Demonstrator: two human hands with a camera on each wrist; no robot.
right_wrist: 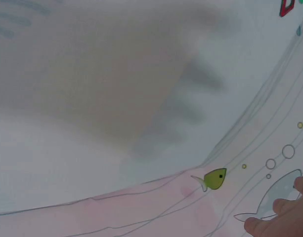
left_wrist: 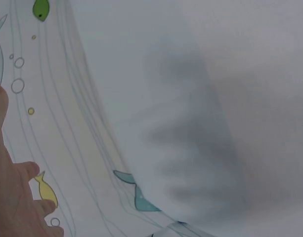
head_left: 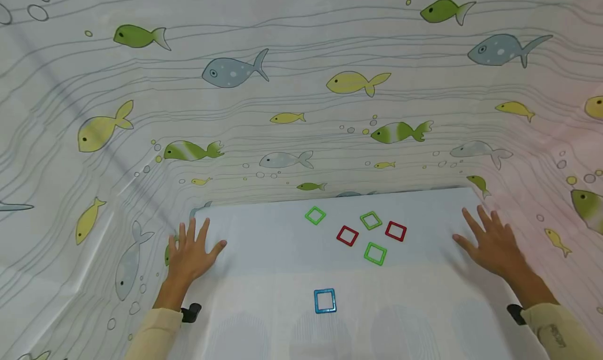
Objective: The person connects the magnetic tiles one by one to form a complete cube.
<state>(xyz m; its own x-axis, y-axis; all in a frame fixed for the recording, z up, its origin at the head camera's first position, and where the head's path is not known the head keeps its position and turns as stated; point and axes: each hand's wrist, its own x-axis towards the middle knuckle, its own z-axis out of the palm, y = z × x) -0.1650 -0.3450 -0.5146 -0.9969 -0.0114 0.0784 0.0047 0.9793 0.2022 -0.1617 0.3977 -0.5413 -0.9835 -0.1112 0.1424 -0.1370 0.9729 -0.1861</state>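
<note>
My left hand (head_left: 190,255) is at the left side of the white table, fingers spread and holding nothing. On the opposite side, my right hand (head_left: 494,245) also has its fingers spread, with nothing in it. Between them lie several hollow square frames: a blue square (head_left: 325,301) near the front, a red square (head_left: 347,236), another red square (head_left: 396,231), and green squares (head_left: 375,254) around them. The right hand is nearest to the right-hand red square. In the left wrist view, part of the left hand (left_wrist: 18,197) shows above its shadow.
A white table (head_left: 264,250) carries the squares. Fish-patterned sheeting (head_left: 292,135) rises behind it and along both sides. Beige sleeves and black wrist straps (head_left: 190,313) show at the forearms.
</note>
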